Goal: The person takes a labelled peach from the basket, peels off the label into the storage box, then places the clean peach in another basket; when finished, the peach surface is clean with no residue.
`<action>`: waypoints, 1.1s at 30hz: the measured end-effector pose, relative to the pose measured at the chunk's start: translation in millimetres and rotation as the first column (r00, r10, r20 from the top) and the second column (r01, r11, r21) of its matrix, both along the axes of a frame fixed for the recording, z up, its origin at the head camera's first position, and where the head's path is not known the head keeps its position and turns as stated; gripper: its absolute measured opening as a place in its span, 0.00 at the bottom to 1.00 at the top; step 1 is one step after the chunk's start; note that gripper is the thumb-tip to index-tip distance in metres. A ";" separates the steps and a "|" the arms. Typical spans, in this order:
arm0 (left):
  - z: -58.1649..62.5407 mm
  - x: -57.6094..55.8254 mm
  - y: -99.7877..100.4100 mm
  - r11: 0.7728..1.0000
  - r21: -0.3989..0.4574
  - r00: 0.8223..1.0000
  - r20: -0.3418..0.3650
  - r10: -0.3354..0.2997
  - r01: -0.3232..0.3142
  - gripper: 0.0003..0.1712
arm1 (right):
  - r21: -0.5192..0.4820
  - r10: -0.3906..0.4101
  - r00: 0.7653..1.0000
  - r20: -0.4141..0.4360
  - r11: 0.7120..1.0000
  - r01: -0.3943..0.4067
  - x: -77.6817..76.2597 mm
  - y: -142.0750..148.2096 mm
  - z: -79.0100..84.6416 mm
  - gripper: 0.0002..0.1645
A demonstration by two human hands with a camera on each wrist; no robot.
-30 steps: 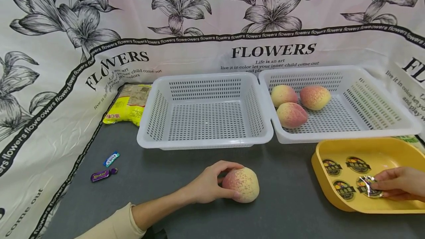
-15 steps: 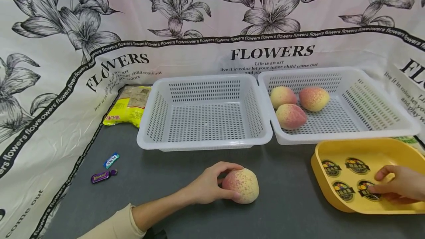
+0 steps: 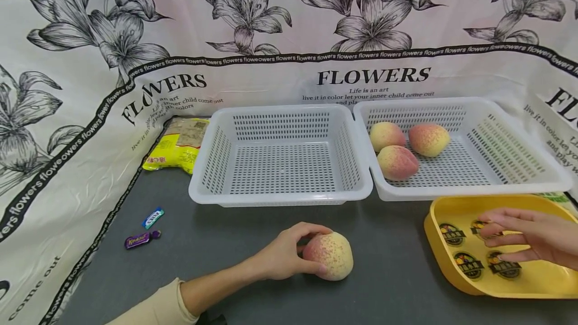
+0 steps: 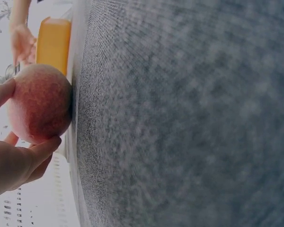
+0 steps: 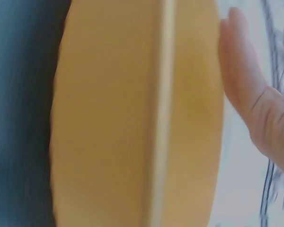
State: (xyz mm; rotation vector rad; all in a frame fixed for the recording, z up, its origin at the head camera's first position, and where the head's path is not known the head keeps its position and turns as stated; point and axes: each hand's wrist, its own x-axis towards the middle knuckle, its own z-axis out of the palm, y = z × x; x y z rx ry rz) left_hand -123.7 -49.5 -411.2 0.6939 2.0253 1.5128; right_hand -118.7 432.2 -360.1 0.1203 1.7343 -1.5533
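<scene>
On the dark table my left hand [image 3: 289, 252] holds a yellow-and-pink peach [image 3: 328, 256], thumb and fingers curled round its left side. The left wrist view shows the same peach [image 4: 40, 104] between thumb and fingers. Over the yellow tray [image 3: 456, 285] my right hand [image 3: 530, 237] is raised with its fingers extended and apart, and no thing shows between them. Several round dark stickers [image 3: 468, 265] lie in the tray; one at the back is partly covered by the right fingers. In the right wrist view, the right hand [image 5: 255, 85] shows beyond the tray's wall [image 5: 104, 118].
A white perforated basket [image 3: 280, 198] stands behind the peach. Another white basket [image 3: 496, 192] to its right holds three peaches [image 3: 397, 163]. A yellow bag [image 3: 176, 152] and two small wrapped candies [image 3: 140, 239] lie at left. A flower-printed cloth [image 3: 271, 82] hangs behind.
The right fingers were pinching at the front right sticker; they have let go, spread and lifted up and back over the tray. The left hand and peach stay in place.
</scene>
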 end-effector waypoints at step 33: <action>-0.5 0.2 -1.3 0.999 0.026 1.000 0.007 -0.026 0.026 0.33 | -0.194 0.064 0.998 -0.028 0.979 -0.069 -5.1 -234.0 -37.4 0.28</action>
